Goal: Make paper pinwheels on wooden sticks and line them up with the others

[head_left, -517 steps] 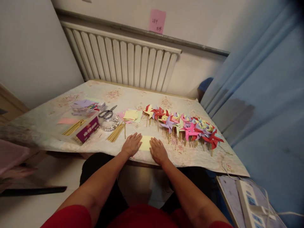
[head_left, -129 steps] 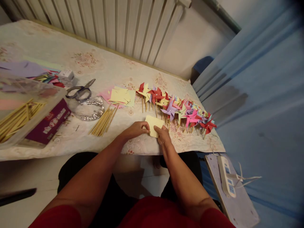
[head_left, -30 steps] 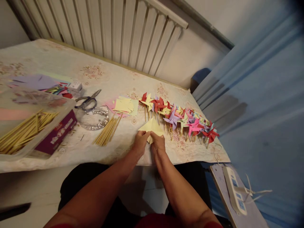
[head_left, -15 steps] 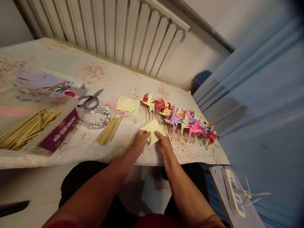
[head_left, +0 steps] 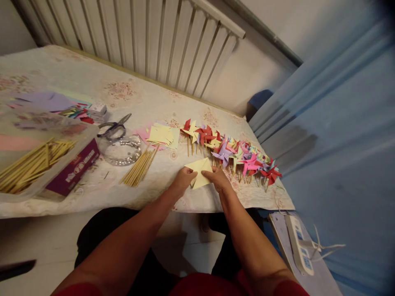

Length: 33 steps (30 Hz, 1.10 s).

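- Paper [head_left: 200, 165]: pale yellow, kinda squarish, some lines on it, can't tell if creases or cuts
- It's over the tabletop [head_left: 151, 102], near side, just by the pinwheels [head_left: 224, 153]
- Left hand [head_left: 183, 177] and right hand [head_left: 219, 178]: fingers pinching it from either side

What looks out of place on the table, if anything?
Possibly one thing: a thin dark sliver lies alone on the tablecloth between the purple-labelled box and the stick bundle, apart from any pile; too small to identify. The yellow paper stack also sits uneven, sheets skewed. No spill visible.
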Each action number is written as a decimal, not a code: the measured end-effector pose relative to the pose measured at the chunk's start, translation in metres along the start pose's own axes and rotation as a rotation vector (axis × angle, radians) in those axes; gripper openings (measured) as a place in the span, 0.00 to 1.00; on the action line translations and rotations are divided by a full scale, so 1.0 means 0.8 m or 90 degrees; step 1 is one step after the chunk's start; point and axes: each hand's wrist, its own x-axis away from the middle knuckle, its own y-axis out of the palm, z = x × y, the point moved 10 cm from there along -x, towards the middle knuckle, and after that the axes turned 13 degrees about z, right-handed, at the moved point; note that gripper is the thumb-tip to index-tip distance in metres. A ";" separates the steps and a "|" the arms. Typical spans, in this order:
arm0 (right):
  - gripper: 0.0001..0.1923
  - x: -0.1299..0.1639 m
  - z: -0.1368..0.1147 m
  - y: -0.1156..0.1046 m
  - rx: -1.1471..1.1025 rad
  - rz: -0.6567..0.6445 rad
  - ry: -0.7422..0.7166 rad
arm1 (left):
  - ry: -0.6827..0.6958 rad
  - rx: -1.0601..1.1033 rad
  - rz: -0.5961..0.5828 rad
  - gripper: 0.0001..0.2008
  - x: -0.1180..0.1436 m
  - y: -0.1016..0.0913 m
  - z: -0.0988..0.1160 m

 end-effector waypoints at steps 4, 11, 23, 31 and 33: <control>0.16 -0.008 0.004 -0.006 0.077 0.010 -0.015 | 0.001 -0.019 -0.019 0.04 0.000 0.003 -0.001; 0.15 -0.005 0.003 -0.001 0.072 -0.002 0.003 | -0.032 -0.033 -0.104 0.03 0.009 0.017 -0.003; 0.15 -0.003 0.004 0.002 0.058 -0.001 -0.006 | -0.056 -0.010 -0.141 0.10 0.002 0.021 -0.016; 0.13 -0.004 0.006 0.000 0.086 0.008 0.008 | -0.068 -0.025 -0.123 0.04 0.002 0.020 -0.017; 0.14 -0.002 0.005 0.001 0.088 0.005 0.008 | -0.065 -0.033 -0.112 0.04 0.000 0.018 -0.019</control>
